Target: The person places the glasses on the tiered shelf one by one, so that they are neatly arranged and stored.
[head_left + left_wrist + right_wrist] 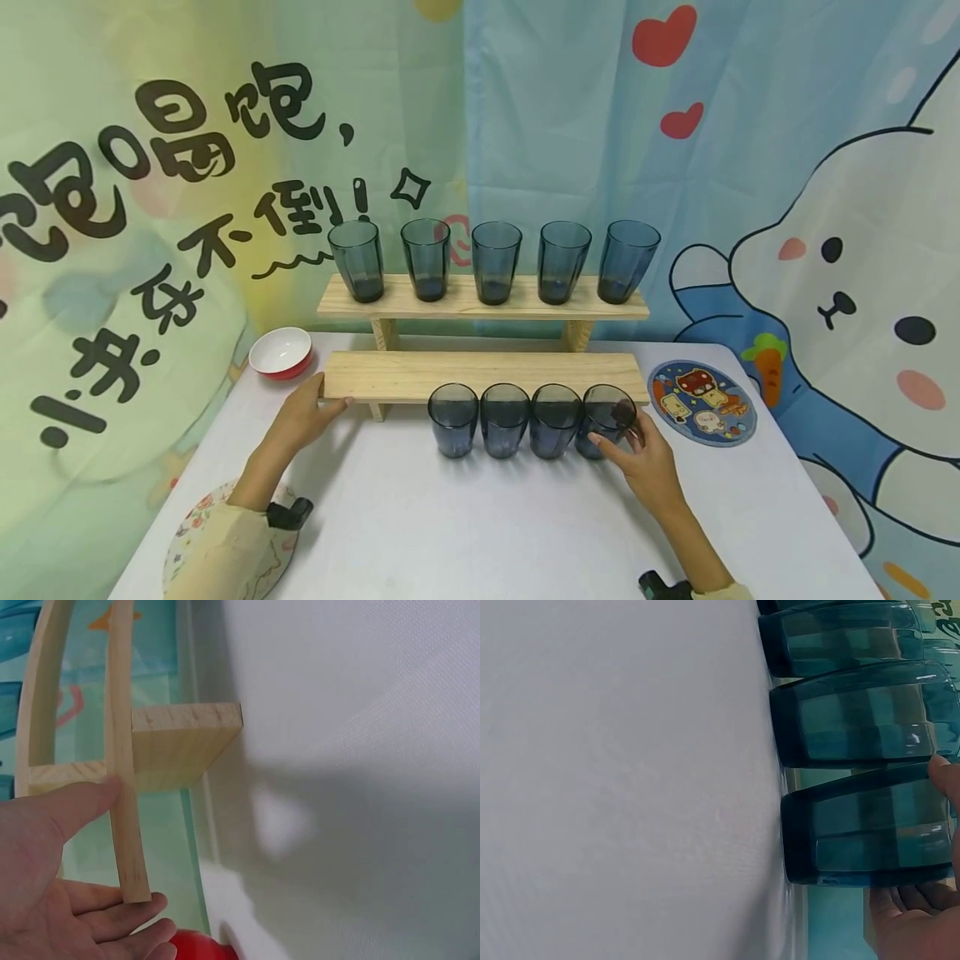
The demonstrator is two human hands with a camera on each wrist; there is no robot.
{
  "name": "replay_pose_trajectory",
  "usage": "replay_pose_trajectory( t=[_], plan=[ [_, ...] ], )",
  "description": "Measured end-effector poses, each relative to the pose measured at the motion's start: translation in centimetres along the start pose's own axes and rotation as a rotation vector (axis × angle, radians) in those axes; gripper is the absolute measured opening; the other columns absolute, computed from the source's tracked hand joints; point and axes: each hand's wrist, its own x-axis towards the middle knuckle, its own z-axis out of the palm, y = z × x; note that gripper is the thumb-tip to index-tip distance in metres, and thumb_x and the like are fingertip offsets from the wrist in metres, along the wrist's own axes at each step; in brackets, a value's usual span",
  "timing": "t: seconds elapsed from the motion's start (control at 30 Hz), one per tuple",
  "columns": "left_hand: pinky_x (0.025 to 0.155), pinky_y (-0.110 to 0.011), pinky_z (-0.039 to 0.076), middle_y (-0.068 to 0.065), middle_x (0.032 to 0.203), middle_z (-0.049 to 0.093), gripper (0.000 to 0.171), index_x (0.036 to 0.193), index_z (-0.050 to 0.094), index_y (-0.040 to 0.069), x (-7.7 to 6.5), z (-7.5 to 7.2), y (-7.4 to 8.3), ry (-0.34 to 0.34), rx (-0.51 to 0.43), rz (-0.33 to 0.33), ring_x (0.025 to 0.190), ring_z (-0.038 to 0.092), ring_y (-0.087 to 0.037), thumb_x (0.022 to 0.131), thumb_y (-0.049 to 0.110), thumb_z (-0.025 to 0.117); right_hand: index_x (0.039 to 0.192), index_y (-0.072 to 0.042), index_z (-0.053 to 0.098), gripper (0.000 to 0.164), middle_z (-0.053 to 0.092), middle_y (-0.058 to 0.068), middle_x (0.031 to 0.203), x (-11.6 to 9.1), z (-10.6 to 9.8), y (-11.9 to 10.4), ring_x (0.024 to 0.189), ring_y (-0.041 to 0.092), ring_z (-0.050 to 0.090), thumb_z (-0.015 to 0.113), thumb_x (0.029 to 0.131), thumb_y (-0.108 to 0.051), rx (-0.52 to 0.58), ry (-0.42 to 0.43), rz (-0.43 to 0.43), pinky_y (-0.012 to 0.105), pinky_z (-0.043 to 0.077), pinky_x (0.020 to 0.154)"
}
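A: Positions first.

B: Four tapered, smoky-blue glass tumblers point(505, 421) in a tight row, upright on the white-covered counter point(480, 533), just to the 6 o'clock side of a two-tier pale wooden rack point(457, 311). Five matching tumblers point(493, 265) stand spaced along its upper tier.

A: Right hand point(651, 468)?

B: Fingers grasping the end tumbler point(597, 406), at the row's 3 o'clock: thumb on its near face, the rest round its outer side. Presumably because the 9 o'clock neighbour leaves little room.

A: Left hand point(298, 417)?

B: Fingers clasping the lower board's point(480, 368) 9 o'clock end, thumb at its front edge. Probably bracing; the rack carries glass.

A: Red-and-white round bowl point(280, 352), round blue cartoon-print mat point(702, 403)?

B: Rack's 9 and 3 o'clock sides respectively; likely kept clear of the glassware.
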Motion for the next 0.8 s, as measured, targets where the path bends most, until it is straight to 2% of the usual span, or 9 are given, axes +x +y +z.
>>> replay_pose_trajectory(
  t=[0.27, 0.53, 0.73, 0.8],
  plan=[
    [0.116, -0.067, 0.038, -0.037, 0.148, 0.052, 0.067, 0.15, 0.042, -0.013, 0.0, -0.1, 0.1, -0.006, -0.007, -0.003, 0.142, 0.046, -0.055, 0.103, 0.028, 0.069, 0.154, 0.002, 0.043, 0.078, 0.044, 0.024, 0.161, -0.4, -0.4, -1.0, 0.155, 0.038, 0.036, 0.084, 0.093, -0.025, -0.009, 0.005, 0.003, 0.008, 0.032, 0.114],
    [0.114, -0.066, 0.04, -0.037, 0.145, 0.054, 0.067, 0.147, 0.044, -0.013, 0.0, -0.2, 0.3, -0.005, 0.007, -0.007, 0.139, 0.048, -0.055, 0.103, 0.029, 0.069, 0.152, 0.003, 0.046, 0.074, 0.042, 0.022, 0.161, 0.0, -2.2, -4.2, 0.153, 0.041, 0.039, 0.084, 0.093, -0.02, 0.014, -0.005, -0.063, 0.008, 0.037, 0.11],
    [0.113, -0.067, 0.041, -0.038, 0.146, 0.053, 0.067, 0.148, 0.043, -0.013, 0.0, -0.2, 0.2, -0.01, 0.017, -0.007, 0.139, 0.048, -0.056, 0.103, 0.029, 0.069, 0.152, 0.002, 0.046, 0.072, 0.046, 0.021, 0.158, 1.3, -3.8, -6.7, 0.151, 0.042, 0.041, 0.083, 0.094, -0.023, -0.05, 0.012, -0.095, 0.016, 0.038, 0.112],
    [0.113, -0.067, 0.041, -0.038, 0.146, 0.053, 0.067, 0.148, 0.043, -0.013, 0.1, -0.1, 0.1, -0.012, 0.016, -0.005, 0.139, 0.048, -0.056, 0.103, 0.029, 0.069, 0.147, 0.002, 0.05, 0.067, 0.054, 0.02, 0.147, 1.9, -4.3, -7.3, 0.147, 0.037, 0.049, 0.082, 0.095, -0.026, -0.093, 0.04, -0.102, 0.013, 0.04, 0.11]
  ],
)
